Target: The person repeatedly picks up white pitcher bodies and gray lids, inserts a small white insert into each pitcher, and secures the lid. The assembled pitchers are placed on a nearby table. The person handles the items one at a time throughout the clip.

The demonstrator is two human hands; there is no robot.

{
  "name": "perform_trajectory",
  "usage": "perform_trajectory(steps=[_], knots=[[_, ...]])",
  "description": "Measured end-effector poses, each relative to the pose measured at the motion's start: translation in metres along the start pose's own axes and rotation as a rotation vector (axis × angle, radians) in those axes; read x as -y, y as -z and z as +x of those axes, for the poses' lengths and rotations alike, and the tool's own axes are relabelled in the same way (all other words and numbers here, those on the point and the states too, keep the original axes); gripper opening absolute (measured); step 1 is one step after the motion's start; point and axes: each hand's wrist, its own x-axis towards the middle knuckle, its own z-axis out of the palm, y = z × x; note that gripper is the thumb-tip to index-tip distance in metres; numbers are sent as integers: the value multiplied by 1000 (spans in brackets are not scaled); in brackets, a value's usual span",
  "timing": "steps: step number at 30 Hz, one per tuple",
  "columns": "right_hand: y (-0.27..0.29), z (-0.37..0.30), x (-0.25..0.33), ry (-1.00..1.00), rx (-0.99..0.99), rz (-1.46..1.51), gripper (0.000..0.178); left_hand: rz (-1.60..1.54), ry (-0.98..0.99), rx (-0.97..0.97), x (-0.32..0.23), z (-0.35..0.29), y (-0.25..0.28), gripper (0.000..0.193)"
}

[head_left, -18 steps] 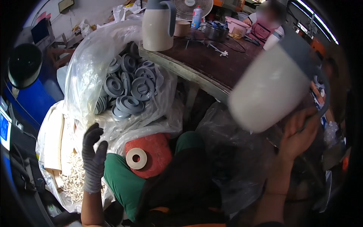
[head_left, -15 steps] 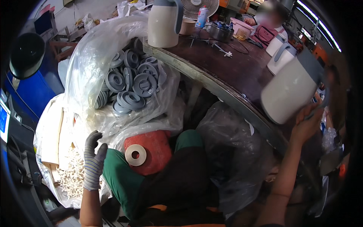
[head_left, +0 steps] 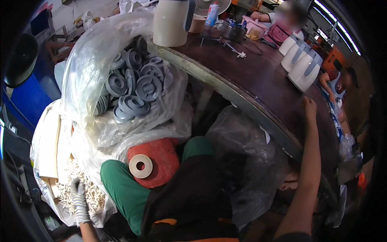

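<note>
My left hand, in a striped grey glove, reaches into a bag of small off-white plastic pieces. Its fingers are stretched out among them, and no piece shows in its grip. Above the dark table, my bare right hand has its fingers curled in, with nothing seen in them. Just beyond it stands a cream jug with a grey handle, apart from the hand. Two similar jugs line up behind. Another cream jug stands at the table's far left corner.
Grey round lids fill a clear plastic bag on the left. A cream tape-like ring lies on a red block between my knees. The table edge runs diagonally; a spray can and pink basin stand beyond. Two co-workers sit farther off.
The jug my right hand held now stands beside the other jugs, released; that hand has drawn back from it. My left hand has moved down into the small pieces.
</note>
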Motion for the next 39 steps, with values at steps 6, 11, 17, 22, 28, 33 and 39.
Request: perform_trajectory(steps=[6, 11, 17, 22, 28, 33, 39], knots=[[-8, -177, 185, 304, 158, 131, 29, 612, -162, -593, 182, 7, 219, 36], [-52, -280, 242, 701, 427, 106, 16, 948, 573, -785, 253, -126, 335, 43], [-79, -292, 202, 733, 622, 117, 21, 1224, 530, 100, 192, -88, 122, 45], [-141, -330, 218, 515, 855, 327, 21, 654, 702, -559, 243, -95, 239, 56], [-128, -387, 274, 999, 922, 149, 13, -2, 473, -903, 195, -161, 257, 57], [-153, -437, 301, 671, 1252, 550, 12, 46, 91, -671, 34, -131, 186, 38], [-113, -475, 374, 970, 1243, 887, 43, 644, -903, 120, -179, -116, 40, 22]])
